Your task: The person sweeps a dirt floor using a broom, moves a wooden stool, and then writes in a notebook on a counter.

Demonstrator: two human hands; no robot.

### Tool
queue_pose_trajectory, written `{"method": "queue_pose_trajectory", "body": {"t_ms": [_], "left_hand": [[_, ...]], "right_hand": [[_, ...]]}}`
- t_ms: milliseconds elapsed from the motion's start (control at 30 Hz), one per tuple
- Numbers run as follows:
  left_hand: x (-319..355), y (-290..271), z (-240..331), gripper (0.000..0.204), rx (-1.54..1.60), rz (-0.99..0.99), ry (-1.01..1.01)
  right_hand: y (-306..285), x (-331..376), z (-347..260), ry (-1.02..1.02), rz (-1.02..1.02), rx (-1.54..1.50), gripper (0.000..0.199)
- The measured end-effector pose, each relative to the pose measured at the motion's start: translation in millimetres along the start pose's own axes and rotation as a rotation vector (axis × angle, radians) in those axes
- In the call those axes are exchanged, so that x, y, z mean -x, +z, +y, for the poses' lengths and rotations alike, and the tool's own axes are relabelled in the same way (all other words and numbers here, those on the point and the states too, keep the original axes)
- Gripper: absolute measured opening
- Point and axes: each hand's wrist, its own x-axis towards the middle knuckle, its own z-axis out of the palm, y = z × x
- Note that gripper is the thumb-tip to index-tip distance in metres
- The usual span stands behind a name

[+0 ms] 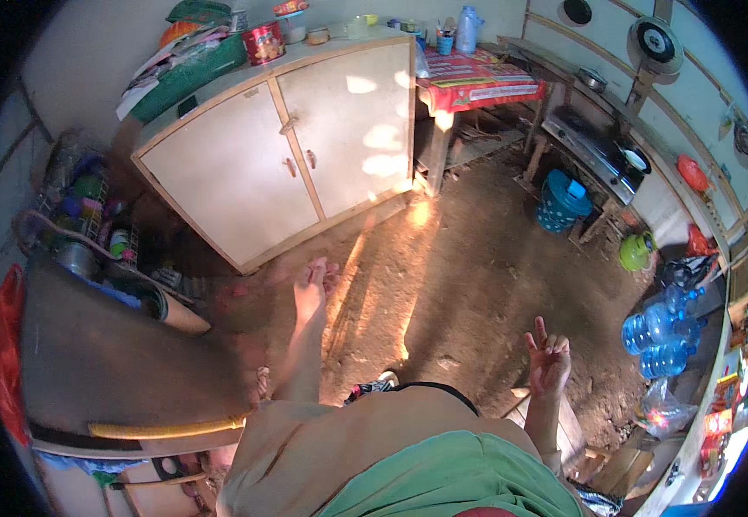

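My left hand (312, 283) reaches forward over the dirt floor, just in front of the white cupboard (348, 129). Its fingers are curled together around something small and pinkish, too blurred to name. Out to the right, my right hand (549, 362) is raised with the palm up; one finger points straight out and the others bend loosely. Nothing shows in that palm. Both cupboard doors are closed, and a small wooden latch (288, 126) sits near the top of their seam.
A dark-topped table (124, 345) stands close on my left, by a dish rack (90, 215). Beyond the cupboard is a red-covered table (481, 82). Along the right are a gas stove (589, 151), a teal bucket (561, 202), a green gas cylinder (636, 252) and blue water jugs (662, 332).
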Motion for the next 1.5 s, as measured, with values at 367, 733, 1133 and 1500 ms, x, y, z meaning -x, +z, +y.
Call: {"method": "queue_pose_trajectory", "body": {"t_ms": [367, 733, 1133, 1500], "left_hand": [[-202.5, -45.2, 83.0, 0.017, -0.128, 0.227, 0.245], [-420.2, -47.2, 151.0, 0.019, -0.353, 0.607, 0.465], [-589.9, -122.5, 237.6, 0.043, -1.384, 1.098, 0.372], [-727.7, -190.1, 288.1, 0.076, -1.587, 1.027, -0.190]], "right_hand": [[18.2, -152.5, 97.7, 0.087, 0.121, 0.042, 0.017], [7.5, -420.5, 160.1, 0.058, -0.012, 0.044, 0.019], [39.0, -594.5, 251.3, 0.239, -0.056, 0.106, 0.020], [97.4, -673.8, 354.1, 0.232, 0.007, 0.104, 0.014]]}}
